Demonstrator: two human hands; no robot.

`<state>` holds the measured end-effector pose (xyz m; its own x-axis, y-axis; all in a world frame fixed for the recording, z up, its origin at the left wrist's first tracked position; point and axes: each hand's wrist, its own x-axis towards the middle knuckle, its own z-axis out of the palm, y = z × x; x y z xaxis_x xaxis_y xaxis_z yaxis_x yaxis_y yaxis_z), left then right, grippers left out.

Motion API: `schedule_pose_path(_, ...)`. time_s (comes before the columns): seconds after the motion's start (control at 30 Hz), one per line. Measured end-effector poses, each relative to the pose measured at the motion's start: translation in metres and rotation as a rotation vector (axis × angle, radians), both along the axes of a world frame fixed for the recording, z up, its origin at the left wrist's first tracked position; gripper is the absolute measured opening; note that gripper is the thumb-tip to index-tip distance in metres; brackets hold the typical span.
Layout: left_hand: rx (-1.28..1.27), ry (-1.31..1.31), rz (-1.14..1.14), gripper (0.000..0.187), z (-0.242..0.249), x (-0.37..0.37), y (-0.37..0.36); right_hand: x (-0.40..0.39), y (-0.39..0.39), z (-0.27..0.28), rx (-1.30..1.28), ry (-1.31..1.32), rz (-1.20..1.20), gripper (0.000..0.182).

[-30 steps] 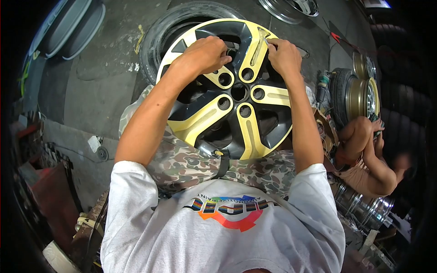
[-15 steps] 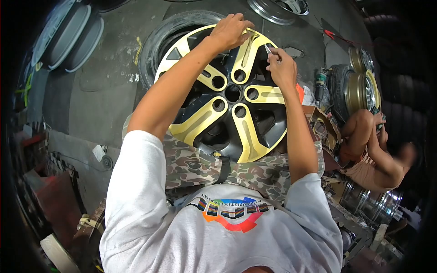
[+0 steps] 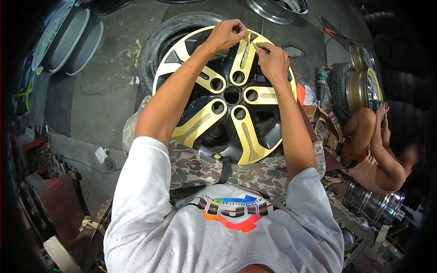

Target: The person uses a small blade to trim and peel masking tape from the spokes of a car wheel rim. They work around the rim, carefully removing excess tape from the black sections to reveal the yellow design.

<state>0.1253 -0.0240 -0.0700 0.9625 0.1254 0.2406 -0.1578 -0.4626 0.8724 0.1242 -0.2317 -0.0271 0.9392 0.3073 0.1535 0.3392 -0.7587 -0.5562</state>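
A black wheel [image 3: 233, 95] with yellow-covered spokes lies on a tire [image 3: 152, 57], in front of my camouflage-clad lap. Over its far rim, my left hand [image 3: 227, 35] is pinched on the loose end of a thin yellow strip [image 3: 248, 37] at the top spoke. Just right of that spoke, my right hand [image 3: 273, 59] is closed around a small thin silver blade [image 3: 256, 45], its tip close to the spoke's outer end. Most of the blade is hidden by the fingers.
Grey rims [image 3: 75, 41] stand at the far left, and a silver rim [image 3: 273, 10] lies at the top. On the right, a seated person [image 3: 375, 152] touches a gold rim [image 3: 364, 91]. A green-and-black tool [image 3: 321, 84] lies near an open cardboard box [image 3: 334, 129].
My right hand has moved left, bringing the blade nearer the top spoke. The fingers of my left hand have drawn together and lifted slightly, with the yellow strip now showing beside them.
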Motion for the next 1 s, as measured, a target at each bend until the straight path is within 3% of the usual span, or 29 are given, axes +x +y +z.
schedule_pose_path(0.3, -0.011, -0.27, 0.094, 0.023, -0.019, -0.005, -0.01, 0.008, 0.001, 0.015, -0.147, -0.081, 0.116, 0.023)
schedule_pose_path(0.53, -0.034, -0.331, 0.135, 0.02, -0.023, -0.004, -0.019, 0.01, 0.005, 0.022, -0.244, -0.091, 0.178, 0.024)
schedule_pose_path(0.83, -0.074, -0.354, 0.154, 0.019, -0.026, -0.004, -0.02, 0.0, -0.002, 0.006, -0.004, 0.005, 0.022, 0.022)
schedule_pose_path(1.0, -0.088, -0.337, 0.163, 0.019, -0.026, -0.003, -0.02, -0.008, -0.002, 0.014, -0.117, -0.039, 0.039, 0.023)
